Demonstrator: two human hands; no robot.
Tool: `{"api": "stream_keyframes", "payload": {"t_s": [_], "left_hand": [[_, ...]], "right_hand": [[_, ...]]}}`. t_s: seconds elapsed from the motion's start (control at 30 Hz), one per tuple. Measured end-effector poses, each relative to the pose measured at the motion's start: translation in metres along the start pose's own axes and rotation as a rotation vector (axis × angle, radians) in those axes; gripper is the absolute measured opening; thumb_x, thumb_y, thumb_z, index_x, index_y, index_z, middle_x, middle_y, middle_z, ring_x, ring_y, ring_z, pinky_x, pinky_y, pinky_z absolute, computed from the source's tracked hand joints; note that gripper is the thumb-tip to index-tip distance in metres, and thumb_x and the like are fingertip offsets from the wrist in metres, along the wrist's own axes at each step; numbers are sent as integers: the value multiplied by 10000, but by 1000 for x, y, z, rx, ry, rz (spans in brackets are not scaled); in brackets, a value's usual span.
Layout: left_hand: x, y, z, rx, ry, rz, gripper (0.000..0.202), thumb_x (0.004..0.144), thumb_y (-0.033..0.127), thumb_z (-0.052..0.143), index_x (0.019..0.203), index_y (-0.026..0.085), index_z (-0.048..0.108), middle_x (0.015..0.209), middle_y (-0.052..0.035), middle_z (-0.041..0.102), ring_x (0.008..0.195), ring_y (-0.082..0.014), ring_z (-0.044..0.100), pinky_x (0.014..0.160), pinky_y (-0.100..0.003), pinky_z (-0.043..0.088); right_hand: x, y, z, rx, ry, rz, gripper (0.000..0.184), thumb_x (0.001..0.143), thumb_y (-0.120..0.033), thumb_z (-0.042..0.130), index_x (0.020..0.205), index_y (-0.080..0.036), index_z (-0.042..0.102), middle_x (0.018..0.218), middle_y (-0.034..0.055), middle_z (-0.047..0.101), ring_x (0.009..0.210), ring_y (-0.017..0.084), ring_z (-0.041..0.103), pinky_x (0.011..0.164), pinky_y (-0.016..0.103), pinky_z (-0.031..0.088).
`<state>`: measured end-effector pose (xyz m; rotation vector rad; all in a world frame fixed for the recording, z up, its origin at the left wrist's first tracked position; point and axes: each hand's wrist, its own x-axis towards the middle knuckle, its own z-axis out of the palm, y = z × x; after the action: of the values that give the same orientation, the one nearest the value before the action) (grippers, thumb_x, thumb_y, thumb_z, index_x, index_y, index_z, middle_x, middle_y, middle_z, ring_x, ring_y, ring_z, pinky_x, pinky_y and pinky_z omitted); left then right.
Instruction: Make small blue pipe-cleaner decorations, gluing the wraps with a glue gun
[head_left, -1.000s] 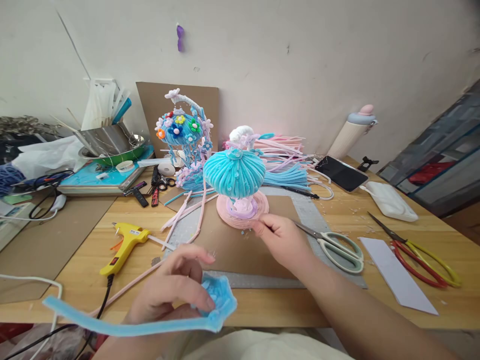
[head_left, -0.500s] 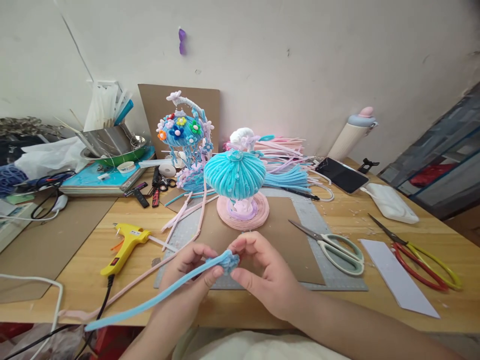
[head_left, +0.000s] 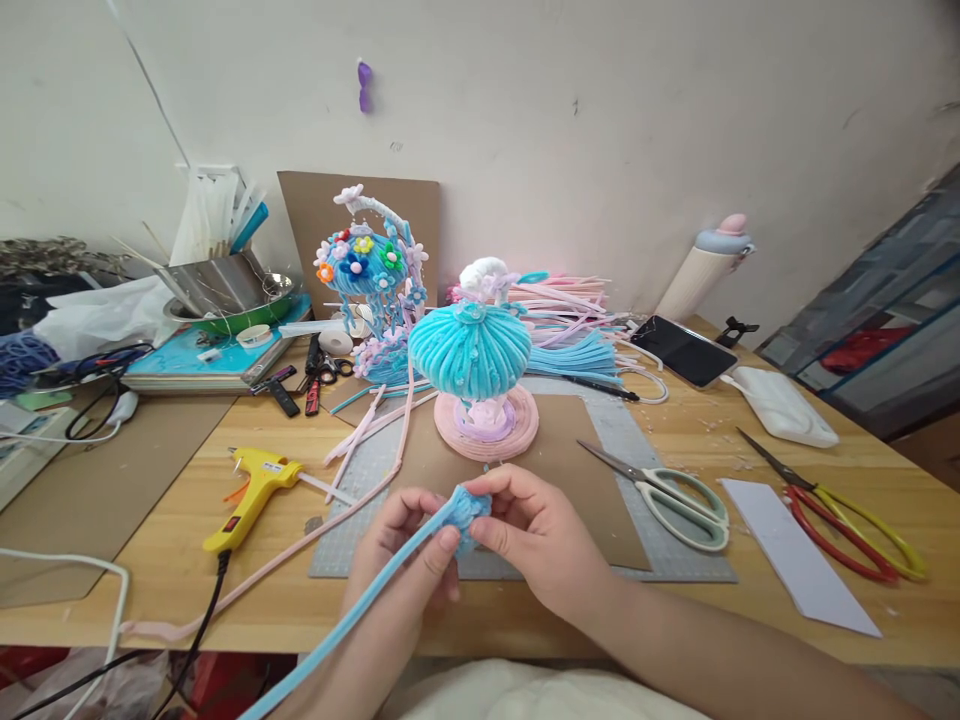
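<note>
Between both hands, over the table's front edge, is a light blue pipe cleaner (head_left: 352,607), its upper end wound into a small fuzzy bunch (head_left: 465,512). My left hand (head_left: 409,555) grips the bunch from the left, thumb pressed on its near side, while the long tail runs down over the wrist. My right hand (head_left: 532,535) pinches the bunch's right side between thumb and fingers. Just beyond stands a turquoise ribbed dome (head_left: 471,350) on a round pink base (head_left: 442,430), topped with a white puff (head_left: 484,275).
A yellow glue gun (head_left: 259,490) lies left. Green-handled scissors (head_left: 675,500), a white strip (head_left: 799,555) and red-and-yellow-handled scissors (head_left: 847,530) lie right. Behind are a flower-covered blue ornament (head_left: 367,265), pipe cleaner bundles (head_left: 574,358) and a phone (head_left: 684,350). Cardboard (head_left: 592,480) covers a grey mat (head_left: 697,570).
Both hands have shifted slightly right with the blue bunch, which is turned to show more of its wound face. The tail now hangs more steeply, past the bottom of the view.
</note>
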<state>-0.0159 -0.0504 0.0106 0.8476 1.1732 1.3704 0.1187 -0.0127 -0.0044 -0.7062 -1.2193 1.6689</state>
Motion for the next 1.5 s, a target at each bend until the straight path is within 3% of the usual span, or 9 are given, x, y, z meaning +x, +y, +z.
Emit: {"api": "stream_keyframes", "payload": {"t_s": [0.17, 0.3, 0.63, 0.87, 1.0, 1.17, 1.37, 1.5], "left_hand": [[0, -2, -5, 86, -21, -35, 279, 681, 379, 729, 729, 159, 564, 516, 55, 520, 443, -52, 450, 429, -144, 338], [1, -8, -9, 91, -7, 19, 275, 678, 385, 728, 693, 162, 569, 475, 65, 473, 421, -49, 385, 406, -147, 291], [2, -12, -13, 152, -44, 76, 213, 734, 330, 699, 728, 170, 558, 580, 58, 502, 456, -49, 406, 421, -150, 317], [-3, -4, -5, 113, -30, 88, 199, 735, 309, 693, 743, 180, 541, 607, 54, 531, 432, -62, 487, 422, -170, 377], [-2, -2, -9, 154, 25, 244, 280, 718, 289, 704, 965, 242, 580, 830, 3, 586, 609, -110, 573, 509, -196, 438], [1, 4, -17, 415, 24, 444, 137, 752, 247, 659, 882, 219, 694, 967, -71, 632, 829, -192, 601, 712, -271, 472], [1, 9, -19, 497, 0, 429, 148, 760, 243, 654, 899, 220, 700, 941, -64, 667, 818, -198, 605, 699, -267, 463], [3, 4, -27, 361, -134, 319, 260, 747, 238, 685, 1002, 235, 635, 949, -54, 655, 822, -194, 619, 726, -281, 490]], "right_hand": [[1, 2, -2, 26, 35, 0, 220, 708, -238, 752, 890, -204, 632, 782, -20, 636, 712, 94, 559, 660, 226, 463], [2, 5, -2, 3, 34, -33, 182, 711, -228, 748, 857, -203, 644, 770, -20, 630, 707, 97, 557, 661, 231, 465], [2, 5, -3, -76, -23, -40, 163, 766, -209, 694, 910, -204, 620, 845, -7, 635, 777, 106, 579, 723, 244, 489], [4, 1, -2, 17, -145, 146, 315, 763, -302, 693, 1023, -206, 545, 869, -1, 581, 674, 106, 567, 504, 207, 485], [6, -1, -1, 82, -163, 180, 328, 743, -311, 716, 997, -204, 538, 857, -5, 553, 705, 108, 538, 505, 207, 502], [6, -3, 0, 91, -187, 208, 337, 742, -328, 720, 997, -209, 534, 837, -16, 521, 679, 94, 516, 519, 212, 507], [6, -4, 0, 70, -184, 209, 355, 734, -367, 720, 980, -205, 521, 815, -21, 520, 628, 83, 504, 494, 205, 475], [6, -4, -1, 55, -202, 215, 369, 733, -388, 714, 987, -203, 520, 807, -20, 523, 612, 83, 490, 479, 199, 450]]}}
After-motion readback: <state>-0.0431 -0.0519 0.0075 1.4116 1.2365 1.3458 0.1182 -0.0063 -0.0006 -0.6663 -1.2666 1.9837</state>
